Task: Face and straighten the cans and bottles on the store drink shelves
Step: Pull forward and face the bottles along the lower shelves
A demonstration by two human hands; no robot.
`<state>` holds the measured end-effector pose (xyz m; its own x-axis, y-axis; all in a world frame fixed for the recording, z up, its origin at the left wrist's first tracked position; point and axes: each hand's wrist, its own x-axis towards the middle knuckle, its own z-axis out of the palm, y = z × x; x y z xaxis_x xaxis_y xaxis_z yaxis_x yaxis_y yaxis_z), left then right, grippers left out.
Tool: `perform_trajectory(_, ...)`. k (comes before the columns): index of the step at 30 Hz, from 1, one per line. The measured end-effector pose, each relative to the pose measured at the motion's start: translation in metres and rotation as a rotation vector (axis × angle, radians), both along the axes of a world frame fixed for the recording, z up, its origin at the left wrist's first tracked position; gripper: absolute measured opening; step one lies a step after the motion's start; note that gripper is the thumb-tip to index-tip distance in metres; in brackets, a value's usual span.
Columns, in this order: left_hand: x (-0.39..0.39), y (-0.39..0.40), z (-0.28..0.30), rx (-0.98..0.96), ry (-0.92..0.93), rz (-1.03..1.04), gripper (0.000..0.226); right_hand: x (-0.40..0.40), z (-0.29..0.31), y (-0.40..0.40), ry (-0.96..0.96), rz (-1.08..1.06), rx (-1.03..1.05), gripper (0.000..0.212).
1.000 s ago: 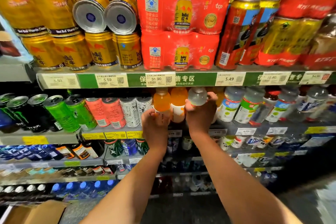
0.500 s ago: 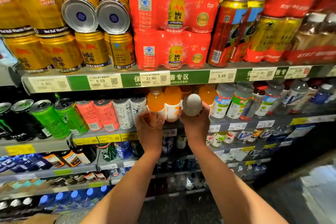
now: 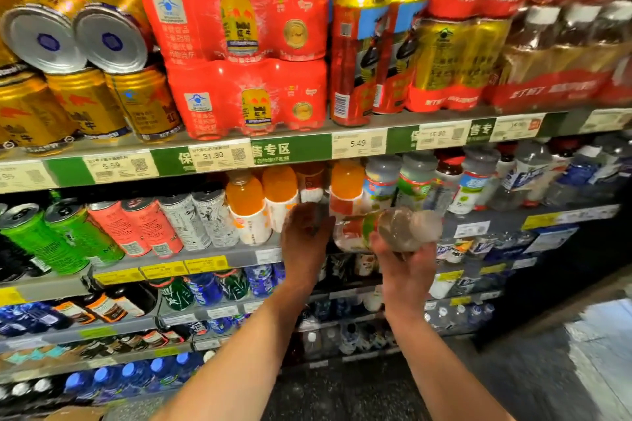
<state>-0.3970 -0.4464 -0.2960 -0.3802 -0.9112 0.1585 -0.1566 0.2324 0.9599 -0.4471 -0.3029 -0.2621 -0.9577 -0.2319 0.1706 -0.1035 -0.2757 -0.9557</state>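
Observation:
A clear bottle [image 3: 393, 229] with a red and green label lies sideways in front of the middle shelf [image 3: 205, 263], its base towards me. My right hand [image 3: 403, 270] grips it from below near the base. At the bottle's neck end, my left hand [image 3: 304, 243] has its fingers curled around it; motion blur hides the cap. Orange drink bottles [image 3: 244, 202] stand on the shelf just behind my left hand. Right of them, a row of pale labelled bottles [image 3: 475, 181] stands upright.
Green cans [image 3: 65, 239], pink cans [image 3: 143, 225] and grey patterned cans [image 3: 198, 219] fill the shelf's left part. Red multipacks [image 3: 239, 10] and gold cans [image 3: 85, 102] sit on the shelf above. Lower shelves hold blue bottles [image 3: 136, 376]. Floor [image 3: 598, 352] shows at the lower right.
The clear bottle went from upright to lying sideways and came out from the shelf. My left hand left the orange bottle and moved right to the clear bottle's neck. The view shifted right.

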Motion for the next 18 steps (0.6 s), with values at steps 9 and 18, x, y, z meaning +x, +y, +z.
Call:
perform_trajectory(9, -0.073, 0.012, 0.000, -0.042, -0.050, 0.079, 0.068, -0.064, -0.002, 0.064, -0.031, 0.031, -0.012, 0.061)
perform_trajectory(18, -0.091, 0.021, -0.005, -0.038, -0.077, 0.180, 0.064, -0.102, -0.006, 0.080, -0.011, 0.130, 0.066, 0.084)
